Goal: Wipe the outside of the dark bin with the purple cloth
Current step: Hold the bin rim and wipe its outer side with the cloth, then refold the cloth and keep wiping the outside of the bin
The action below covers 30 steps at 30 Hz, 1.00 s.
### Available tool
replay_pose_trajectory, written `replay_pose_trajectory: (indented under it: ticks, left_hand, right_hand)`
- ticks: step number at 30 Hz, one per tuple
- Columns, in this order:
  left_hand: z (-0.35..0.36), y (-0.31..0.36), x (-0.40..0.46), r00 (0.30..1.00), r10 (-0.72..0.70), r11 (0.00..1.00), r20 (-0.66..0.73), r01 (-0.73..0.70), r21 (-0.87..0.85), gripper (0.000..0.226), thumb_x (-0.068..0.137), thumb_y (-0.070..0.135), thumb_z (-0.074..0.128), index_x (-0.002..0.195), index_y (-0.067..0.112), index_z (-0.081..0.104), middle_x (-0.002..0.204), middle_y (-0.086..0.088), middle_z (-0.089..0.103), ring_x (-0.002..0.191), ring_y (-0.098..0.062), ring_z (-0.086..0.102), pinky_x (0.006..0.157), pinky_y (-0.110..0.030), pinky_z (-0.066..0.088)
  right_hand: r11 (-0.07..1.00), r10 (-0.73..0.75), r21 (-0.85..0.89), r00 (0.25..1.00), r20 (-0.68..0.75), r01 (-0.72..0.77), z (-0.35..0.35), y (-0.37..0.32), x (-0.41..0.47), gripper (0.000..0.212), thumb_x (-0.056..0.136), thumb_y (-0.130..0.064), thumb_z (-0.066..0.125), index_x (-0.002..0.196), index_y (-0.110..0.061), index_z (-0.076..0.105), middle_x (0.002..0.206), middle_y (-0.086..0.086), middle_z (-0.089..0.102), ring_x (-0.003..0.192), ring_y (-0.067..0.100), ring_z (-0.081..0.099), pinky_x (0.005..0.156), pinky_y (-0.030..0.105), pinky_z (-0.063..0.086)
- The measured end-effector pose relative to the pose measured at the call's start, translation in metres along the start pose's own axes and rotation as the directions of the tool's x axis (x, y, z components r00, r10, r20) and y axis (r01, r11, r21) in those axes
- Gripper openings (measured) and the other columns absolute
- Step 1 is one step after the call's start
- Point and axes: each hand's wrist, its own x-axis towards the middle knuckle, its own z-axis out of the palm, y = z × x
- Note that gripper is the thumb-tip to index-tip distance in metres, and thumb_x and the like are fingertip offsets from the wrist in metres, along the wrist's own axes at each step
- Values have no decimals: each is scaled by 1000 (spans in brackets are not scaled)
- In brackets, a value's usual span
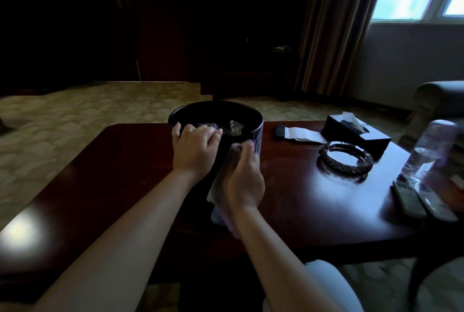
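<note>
Bin (256,133) on table (105,173), centre-far edge. Left hand (194,147) on rim at 9 o'clock; right hand (244,181) with cloth (218,186) on near wall, 6 o'clock. At 3 o'clock: ashtray (345,158), tissue box (356,133) behind it, bottle (426,153) and remotes (424,200) further right.

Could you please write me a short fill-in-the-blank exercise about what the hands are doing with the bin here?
1. The left hand grips the ____ of the dark bin.
2. The right hand presses the ____ against the bin's outer wall.
3. The glass ashtray sits on the table to the ____ of the bin.

Missing words: rim; purple cloth; right
</note>
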Motion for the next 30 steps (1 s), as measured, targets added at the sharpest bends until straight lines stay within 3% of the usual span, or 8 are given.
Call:
replay_pose_trajectory:
  ticks: [4,7,10,14,18,23,27,30]
  left_hand:
    - [-1,1,1,1000,3,1000,-2,-3,0,39,98,29,43,60,23,40,61,14,38,91,-20,50,113,-40,5]
    - [-2,0,-1,1000,11,1000,3,-11,-2,37,99,29,43,63,21,43,62,14,38,91,-20,50,113,-40,5]
    - [-2,-1,-1,1000,12,1000,6,-12,-17,38,99,30,43,61,24,40,61,16,37,91,-19,49,113,-40,5]
    - [-1,-2,-1,999,30,999,-27,-31,-33,41,98,29,44,58,28,35,59,17,37,87,-18,48,113,-41,7]
    - [0,-3,-1,999,35,999,-20,-36,-39,43,98,30,43,57,29,34,59,17,38,84,-14,44,113,-40,7]
    - [-2,-2,-2,999,33,999,-11,-33,-33,43,99,30,43,56,29,34,59,15,39,83,-12,42,114,-40,7]
    - [-6,-1,-1,999,43,999,10,-43,-12,44,98,30,43,55,27,34,59,16,39,87,-15,47,113,-40,7]
    - [-10,1,0,997,42,997,63,-38,-61,30,98,30,44,71,22,53,73,14,49,98,-18,51,114,-42,6]
  right_hand:
    - [988,-156,-56,967,-201,147,4,-9,11,26,96,-29,43,118,-17,46,128,19,40,98,31,57,63,26,39]
    - [970,-242,-51,916,-321,238,16,-1,11,28,85,-11,64,107,-11,47,114,23,52,86,35,62,57,27,43]
    - [955,-238,84,904,-354,285,18,7,9,16,86,-10,59,101,-9,54,101,15,61,80,32,65,59,24,37]
    - [938,-325,19,898,-297,346,24,20,-6,18,85,-10,55,102,-8,61,100,9,65,80,25,67,59,23,47]
    - [921,-368,45,904,-218,386,26,29,-16,37,82,1,64,118,-5,56,120,10,55,106,24,59,84,30,54]
    - [906,-420,1,902,103,422,16,39,-26,62,91,-2,48,148,-17,28,152,-1,20,135,10,24,104,4,15]
    - [896,-443,30,896,-10,443,5,46,-22,51,82,7,58,132,-1,52,131,12,49,113,17,55,93,14,41]
    - [907,-409,91,912,-35,410,-1,43,-19,56,78,11,65,132,0,53,129,11,50,115,14,54,97,14,40]
